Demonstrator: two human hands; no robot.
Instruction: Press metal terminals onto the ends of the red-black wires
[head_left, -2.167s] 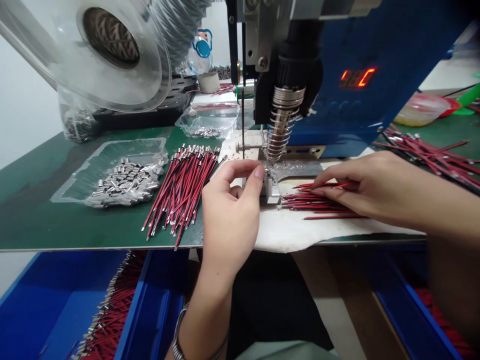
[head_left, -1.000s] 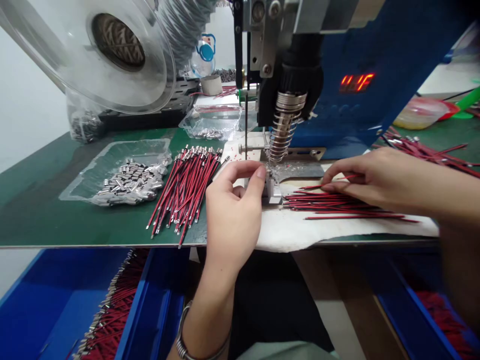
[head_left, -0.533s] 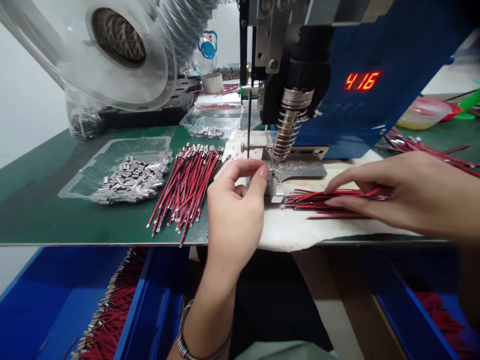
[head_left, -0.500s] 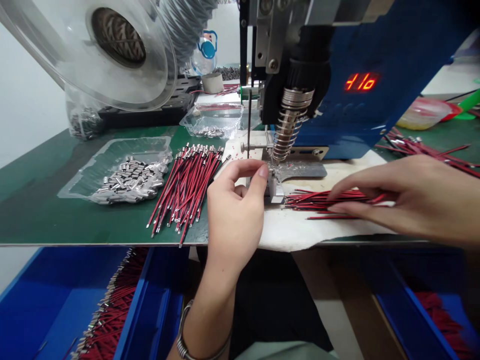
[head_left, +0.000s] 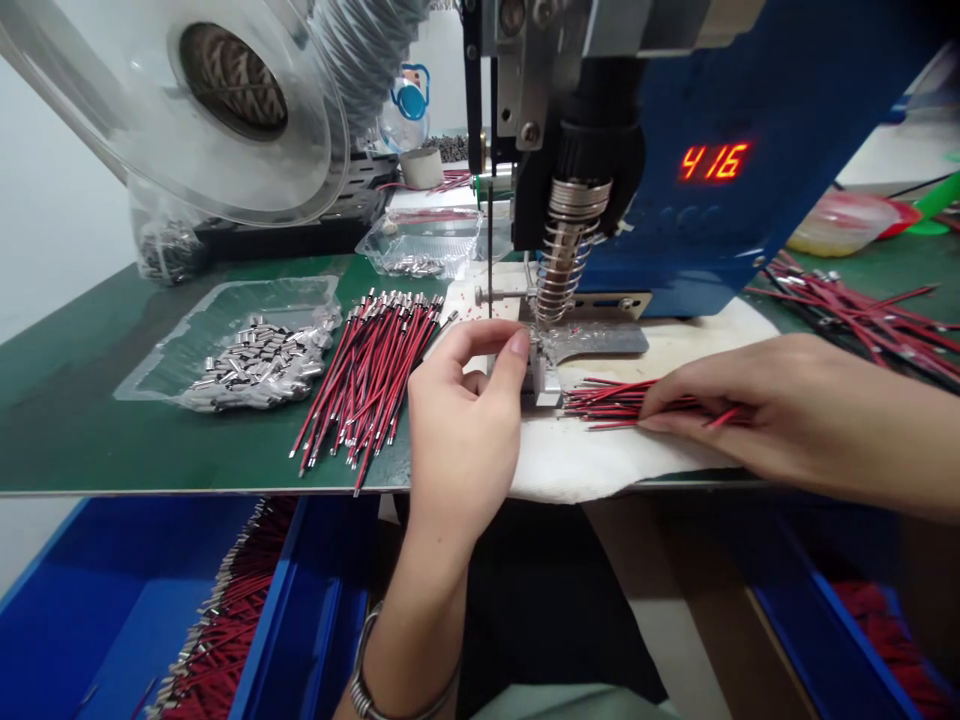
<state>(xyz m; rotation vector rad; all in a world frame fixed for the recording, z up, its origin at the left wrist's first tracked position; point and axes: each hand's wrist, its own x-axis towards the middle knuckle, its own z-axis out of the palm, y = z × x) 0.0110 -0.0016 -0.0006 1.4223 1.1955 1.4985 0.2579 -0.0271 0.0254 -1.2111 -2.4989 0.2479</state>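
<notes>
Wires (head_left: 611,400), thin and red, fan under right hand (head_left: 757,410).

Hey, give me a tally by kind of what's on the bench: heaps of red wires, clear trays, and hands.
Wire heaps: 3 (left heap, middle heap, right heap)
Clear trays: 2 (near tray, far tray)
Hands: 2 (left hand, right hand)
Total: 7
The back wires are too small to tally.
</notes>
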